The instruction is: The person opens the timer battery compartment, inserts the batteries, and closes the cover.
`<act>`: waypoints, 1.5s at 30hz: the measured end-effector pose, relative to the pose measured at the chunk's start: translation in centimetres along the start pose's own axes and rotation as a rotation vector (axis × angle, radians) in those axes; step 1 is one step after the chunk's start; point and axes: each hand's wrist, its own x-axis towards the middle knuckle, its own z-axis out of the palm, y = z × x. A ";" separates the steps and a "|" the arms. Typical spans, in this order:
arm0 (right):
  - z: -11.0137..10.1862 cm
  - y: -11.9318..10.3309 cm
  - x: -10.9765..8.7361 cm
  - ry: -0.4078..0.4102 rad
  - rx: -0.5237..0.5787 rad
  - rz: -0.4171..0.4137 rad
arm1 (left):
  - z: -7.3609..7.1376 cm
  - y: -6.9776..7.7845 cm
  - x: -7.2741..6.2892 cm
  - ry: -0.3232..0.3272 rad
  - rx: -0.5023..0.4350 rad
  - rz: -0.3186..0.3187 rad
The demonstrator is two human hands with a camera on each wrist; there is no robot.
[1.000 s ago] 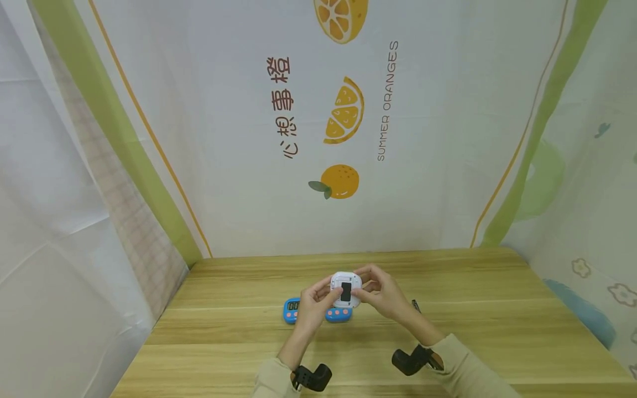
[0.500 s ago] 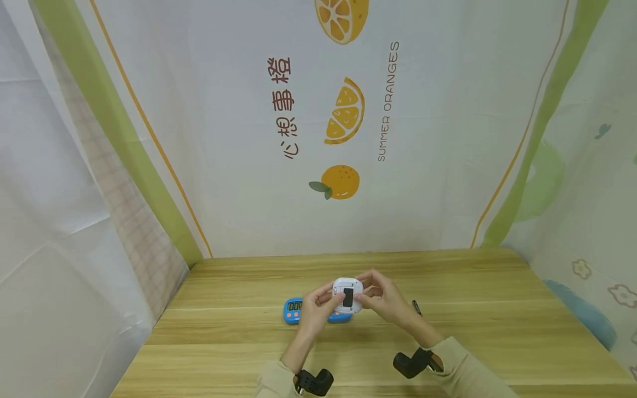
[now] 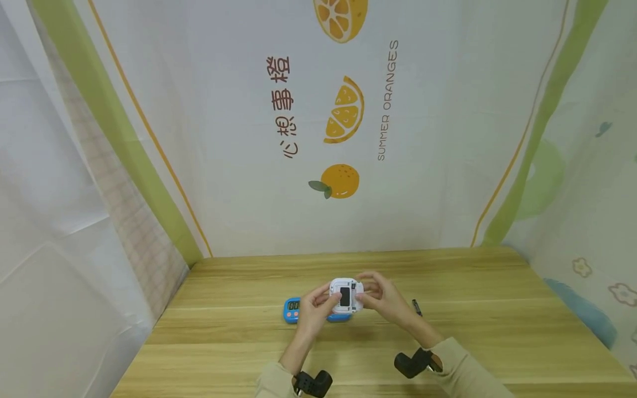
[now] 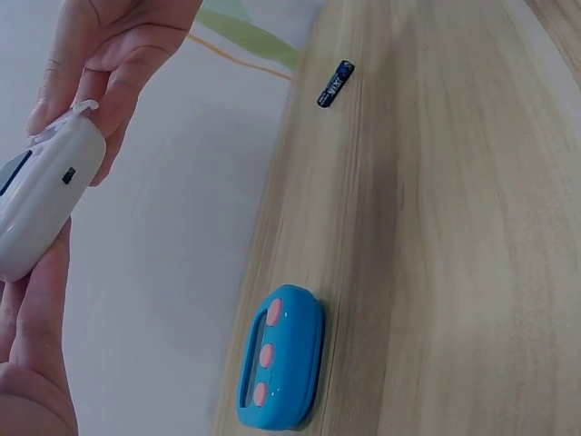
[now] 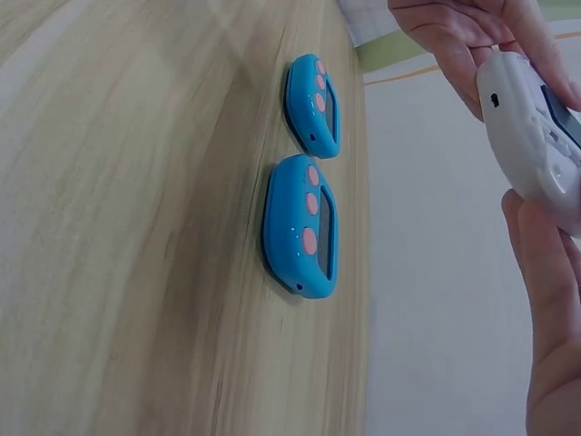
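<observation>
A white digital timer (image 3: 345, 297) is held above the table, its back with a dark panel turned to the head camera. My left hand (image 3: 313, 309) grips its left side, thumb on the back. On the right edge, my right hand (image 3: 388, 301) pinches the battery cover, thumb on top. The left wrist view shows that white cover (image 4: 86, 106) jutting from the timer's end under the right thumb. Two blue timers with pink buttons lie on the table behind the hands; one blue timer (image 5: 304, 227) shows whole in the right wrist view.
A dark AAA-size battery (image 4: 336, 84) lies on the wooden table (image 3: 478, 309), to the right of the hands. The second blue timer (image 5: 313, 104) sits close beside the first. A printed white curtain (image 3: 423, 193) hangs along the table's back edge.
The white timer has come down slightly. Its battery cover has shifted outward to the right under the right thumb, uncovering a gap with a dark spot in the back.
</observation>
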 end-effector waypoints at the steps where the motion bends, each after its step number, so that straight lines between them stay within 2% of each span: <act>1: 0.0 0.0 0.0 0.005 0.000 0.005 | 0.0 -0.3 0.1 0.004 0.000 -0.002; 5: 0.1 0.2 -0.2 0.043 -0.022 0.038 | 0.0 -0.8 0.0 0.013 -0.006 -0.003; 8: 0.2 0.2 -0.2 0.073 -0.047 0.056 | 0.1 0.0 -0.3 0.016 -0.004 -0.001; 13: 0.2 -1.5 -0.4 0.136 -0.070 0.048 | 0.4 1.7 -1.4 0.020 0.037 0.007; 17: -0.6 -0.8 -0.3 0.171 -0.058 0.059 | 0.2 1.5 -1.5 0.025 0.050 -0.019; 20: -1.3 0.3 -0.6 0.145 -0.058 0.085 | -0.2 1.1 -1.2 0.024 0.043 -0.036; 28: -2.0 3.1 -2.5 -0.004 -0.131 0.160 | -0.8 -0.7 0.0 0.030 0.001 -0.039; 32: -1.7 4.6 -3.3 -0.041 -0.169 0.235 | -0.8 -0.8 0.0 0.025 0.011 -0.030; 36: -1.6 5.5 -3.7 -0.083 -0.152 0.303 | -0.8 -0.8 -0.1 0.023 0.017 -0.025; 45: -1.5 6.1 -3.8 -0.147 -0.242 0.299 | -1.0 -0.5 -0.3 0.017 -0.002 -0.031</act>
